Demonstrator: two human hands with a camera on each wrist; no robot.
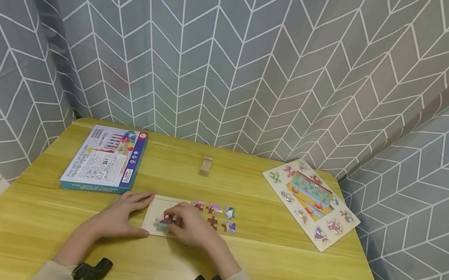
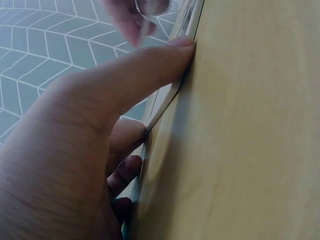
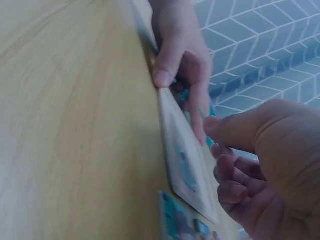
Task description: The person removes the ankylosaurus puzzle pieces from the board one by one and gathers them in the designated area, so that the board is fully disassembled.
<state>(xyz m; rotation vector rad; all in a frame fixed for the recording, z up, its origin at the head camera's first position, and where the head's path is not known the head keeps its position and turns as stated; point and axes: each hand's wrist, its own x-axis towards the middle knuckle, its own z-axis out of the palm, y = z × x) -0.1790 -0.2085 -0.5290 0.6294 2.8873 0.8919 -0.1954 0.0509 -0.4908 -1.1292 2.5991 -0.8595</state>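
A small pale puzzle board (image 1: 158, 206) lies on the yellow wooden table (image 1: 272, 278) in front of me. My left hand (image 1: 134, 214) rests at the board's left edge with straight fingers. Its thumb (image 2: 145, 70) presses against the board's front edge (image 2: 165, 100). My right hand (image 1: 180, 222) hovers over the board with curled fingers and pinches a pink and teal puzzle piece (image 1: 165, 221) down on it. In the right wrist view the board (image 3: 182, 140) stands between the left hand (image 3: 175, 55) and the right hand (image 3: 260, 150).
Several loose coloured puzzle pieces (image 1: 217, 216) lie just right of the board. A flat game box (image 1: 104, 166) sits at the back left, a small wooden block (image 1: 205, 165) at the back middle, and a wooden peg puzzle (image 1: 310, 202) at the back right. Patterned curtains enclose the table.
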